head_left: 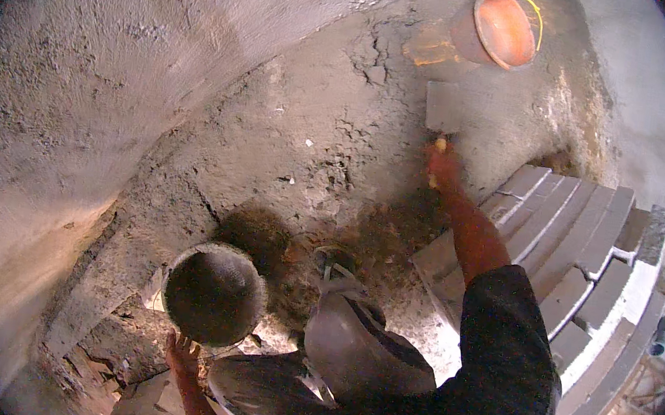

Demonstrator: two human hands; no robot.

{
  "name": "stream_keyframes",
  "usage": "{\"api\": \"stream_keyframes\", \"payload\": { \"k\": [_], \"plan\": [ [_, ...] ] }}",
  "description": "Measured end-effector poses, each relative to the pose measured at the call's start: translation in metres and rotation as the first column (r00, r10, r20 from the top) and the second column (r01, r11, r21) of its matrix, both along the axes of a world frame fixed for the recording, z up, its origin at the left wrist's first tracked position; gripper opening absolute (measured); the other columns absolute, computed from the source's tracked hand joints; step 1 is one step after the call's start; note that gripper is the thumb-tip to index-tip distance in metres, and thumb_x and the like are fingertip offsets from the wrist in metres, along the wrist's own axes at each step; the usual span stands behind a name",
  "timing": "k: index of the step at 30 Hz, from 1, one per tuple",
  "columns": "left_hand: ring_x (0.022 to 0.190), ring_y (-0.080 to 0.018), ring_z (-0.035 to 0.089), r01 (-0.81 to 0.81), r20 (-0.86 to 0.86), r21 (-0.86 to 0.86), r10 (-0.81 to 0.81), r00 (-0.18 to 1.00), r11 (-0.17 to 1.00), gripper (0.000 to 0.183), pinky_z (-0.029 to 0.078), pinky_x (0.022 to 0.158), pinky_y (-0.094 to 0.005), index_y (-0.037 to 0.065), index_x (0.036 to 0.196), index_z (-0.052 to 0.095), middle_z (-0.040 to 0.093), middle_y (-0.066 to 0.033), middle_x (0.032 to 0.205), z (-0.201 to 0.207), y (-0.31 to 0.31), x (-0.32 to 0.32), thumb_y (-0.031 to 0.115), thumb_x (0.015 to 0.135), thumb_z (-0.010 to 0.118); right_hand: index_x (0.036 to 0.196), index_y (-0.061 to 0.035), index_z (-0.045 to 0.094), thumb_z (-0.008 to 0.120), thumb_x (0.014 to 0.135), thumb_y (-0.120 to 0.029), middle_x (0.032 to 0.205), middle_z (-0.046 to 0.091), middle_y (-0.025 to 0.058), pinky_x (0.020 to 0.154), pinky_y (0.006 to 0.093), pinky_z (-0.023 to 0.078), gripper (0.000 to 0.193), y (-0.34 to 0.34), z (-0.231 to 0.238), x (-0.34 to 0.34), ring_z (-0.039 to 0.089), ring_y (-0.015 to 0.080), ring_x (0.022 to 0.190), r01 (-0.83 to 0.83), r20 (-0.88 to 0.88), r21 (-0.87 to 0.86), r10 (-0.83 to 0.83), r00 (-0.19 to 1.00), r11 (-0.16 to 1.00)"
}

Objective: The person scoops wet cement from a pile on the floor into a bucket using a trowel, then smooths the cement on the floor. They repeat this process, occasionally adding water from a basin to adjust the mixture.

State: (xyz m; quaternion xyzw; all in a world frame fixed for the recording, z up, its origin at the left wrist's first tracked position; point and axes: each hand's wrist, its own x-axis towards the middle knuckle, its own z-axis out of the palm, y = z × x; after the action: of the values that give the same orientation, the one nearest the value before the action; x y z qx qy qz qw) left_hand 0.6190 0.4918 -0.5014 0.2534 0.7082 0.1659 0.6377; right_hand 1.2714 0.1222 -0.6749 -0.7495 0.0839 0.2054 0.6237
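Nearest, low and left: your left hand (182, 357), fingers slightly apart, tips at the near rim of a round, grey-crusted bucket (259, 293) of dark grey, mortar-like mix (214, 296). Whether they touch the rim, you can't tell. The bucket stands toward the near-left edge of a rough grey cement surface (304, 98). Your grey-trousered knee (365, 351) rises between the arms; black sleeve (503, 325) on the right one.

Along the surface's near-right edge: a stack of long, grey, rectangular blocks (564, 295).

Further out: your right hand (444, 169), arm stretched, clamped round the pale handle of a grey, rectangular-bladed trowel (443, 108). That hand is blurred, so finger placing is only probable. The blade lies straight out past your knuckles, away from your body, long axis running near to far, roughly in line with the handle. Right hand is the nearer; left is well apart, back by the mix. Blade is toward the surface's far-right part; contact unclear.

Farthest: a round orange bucket (507, 32) with a yellow bail, near the surface's far-right corner, beyond the blade and right of it. Orange smear (433, 47) beside it.

Brands, labels, writing: none you can read.
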Motion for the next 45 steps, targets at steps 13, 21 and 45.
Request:
{"api": "stream_keyframes", "payload": {
  "k": [13,21,45],
  "plan": [
    [0.072,-0.0185,0.056,0.097,0.231,0.223,-0.149,0.962,0.970,0.015,0.045,0.066,-0.0331,0.007,0.076,0.057,0.059,-0.0061,0.080,-0.009,0.009,0.124,0.020,0.075,0.065,0.085,-0.0054,0.052,0.059,0.070,-0.013,0.055,0.050,0.0088,0.039,0.0363,0.043,0.018,0.093,-0.022,0.003,0.052,0.0212,0.044,-0.361,0.034,-0.268,0.383,0.923,0.893],
    [0.077,-0.0182,0.055,0.146,0.172,0.258,-0.194,0.966,0.955,0.023,0.045,0.071,-0.0324,0.011,0.072,0.047,0.058,-0.0045,0.082,0.027,-0.020,0.174,0.006,0.070,0.069,0.092,-0.0021,0.048,0.064,0.071,-0.017,0.060,0.049,0.0069,0.039,0.0287,0.040,0.031,0.134,0.014,-0.034,0.050,0.0138,0.047,-0.199,0.290,-0.459,0.358,0.888,0.866],
    [0.079,-0.0246,0.055,0.222,-0.100,0.383,-0.198,0.975,0.897,0.021,0.046,0.059,-0.0430,0.005,0.085,0.049,0.057,-0.0111,0.090,0.025,-0.011,0.249,0.015,0.075,0.063,0.089,-0.0046,0.051,0.060,0.076,-0.018,0.060,0.051,0.0062,0.036,0.0290,0.041,0.020,0.064,0.012,-0.018,0.049,0.0154,0.042,0.222,-0.002,-0.046,-0.222,0.975,0.974]
  ]
}}
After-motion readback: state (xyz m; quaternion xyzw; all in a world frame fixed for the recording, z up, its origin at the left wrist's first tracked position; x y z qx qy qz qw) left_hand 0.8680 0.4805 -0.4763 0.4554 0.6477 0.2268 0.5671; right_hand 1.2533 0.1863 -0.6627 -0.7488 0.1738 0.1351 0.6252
